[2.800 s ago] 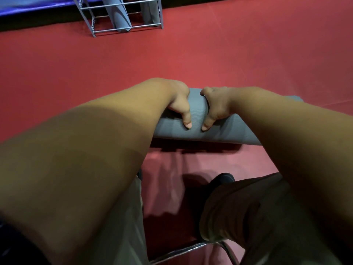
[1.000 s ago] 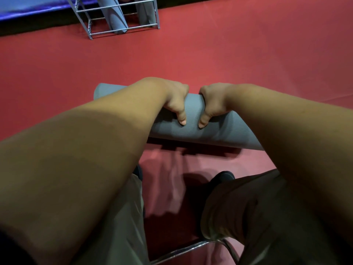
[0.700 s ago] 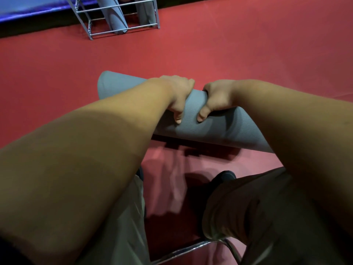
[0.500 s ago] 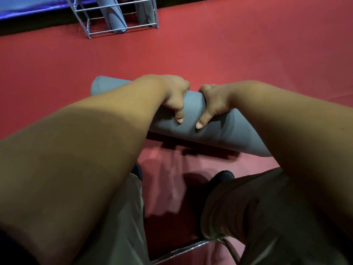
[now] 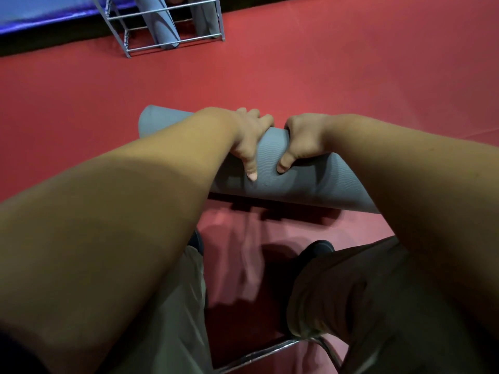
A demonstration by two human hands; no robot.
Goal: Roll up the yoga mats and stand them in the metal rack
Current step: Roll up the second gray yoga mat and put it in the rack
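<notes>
Here, both hands (image 5: 249, 139) (image 5: 305, 140) clasp the mat (image 5: 310, 186) from above.

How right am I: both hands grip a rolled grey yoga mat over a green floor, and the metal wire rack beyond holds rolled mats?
One slip: the head view shows the floor is red, not green. The left hand and right hand do grip the rolled grey yoga mat, and the metal wire rack beyond holds rolled mats.
</notes>
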